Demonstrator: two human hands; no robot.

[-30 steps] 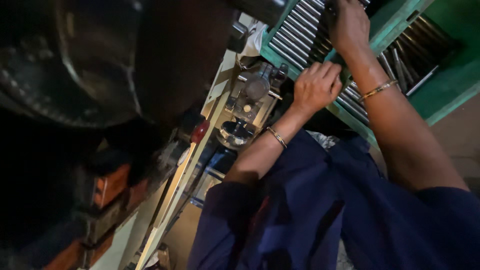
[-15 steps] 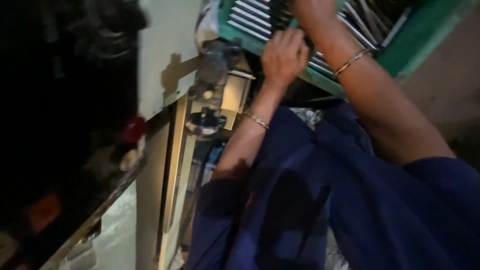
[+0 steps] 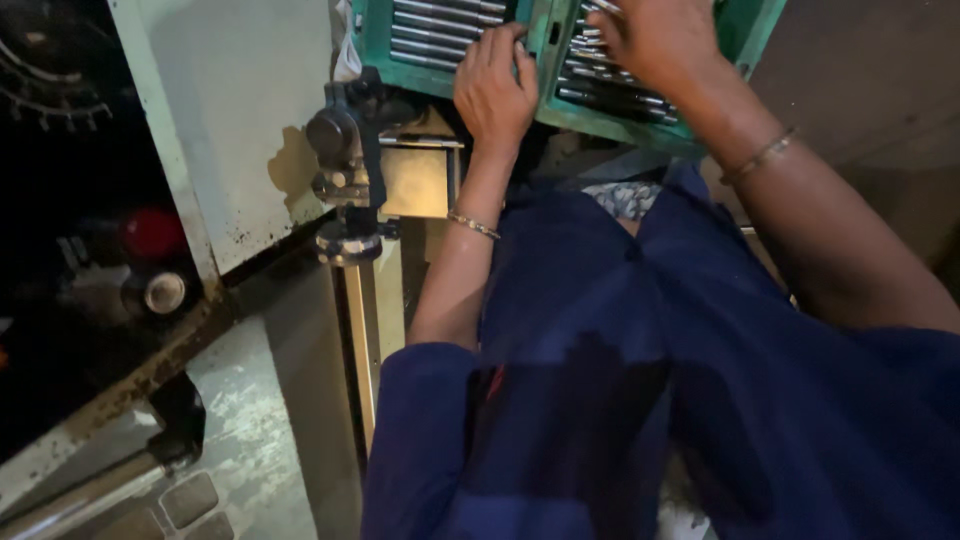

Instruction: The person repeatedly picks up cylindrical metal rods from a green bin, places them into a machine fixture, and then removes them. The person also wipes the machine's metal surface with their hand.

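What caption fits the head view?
Both hands, left hand and right hand, rest on metal rods in a green tray.

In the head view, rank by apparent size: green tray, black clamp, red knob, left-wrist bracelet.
1. Green tray, though cut off by the frame.
2. Black clamp.
3. Red knob and bracelet: look alike, not ranked.
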